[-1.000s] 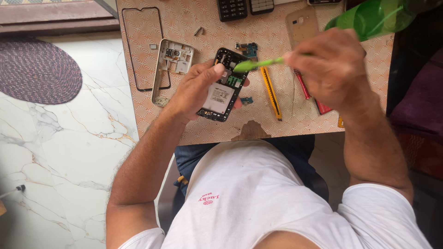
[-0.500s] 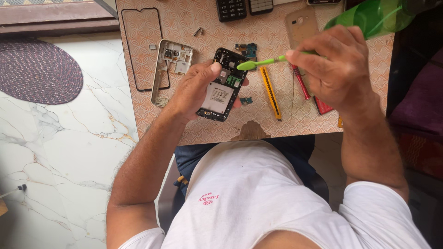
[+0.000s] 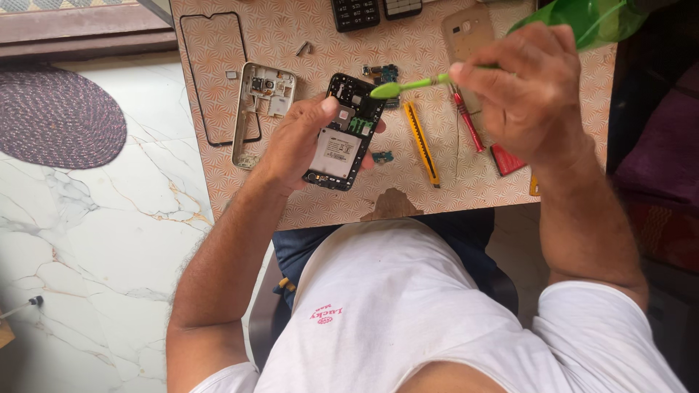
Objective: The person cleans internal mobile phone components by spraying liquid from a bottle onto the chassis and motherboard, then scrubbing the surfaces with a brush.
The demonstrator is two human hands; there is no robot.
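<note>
An opened black phone (image 3: 344, 135) is gripped in the left hand (image 3: 298, 138), fingers clamped on its edges, mid-table (image 3: 291, 196). A green brush (image 3: 408, 85) is pinched by the right hand (image 3: 520, 91), head just right of the phone's far end.

Bare patterned tabletop (image 3: 306, 200) lies open at six o'clock of the opened phone (image 3: 342, 135). At nine o'clock a metal phone frame (image 3: 258, 109) blocks the way; at three o'clock, a yellow utility knife (image 3: 422, 142) and red screwdriver (image 3: 468, 120); at twelve, two keypads (image 3: 357, 13).
</note>
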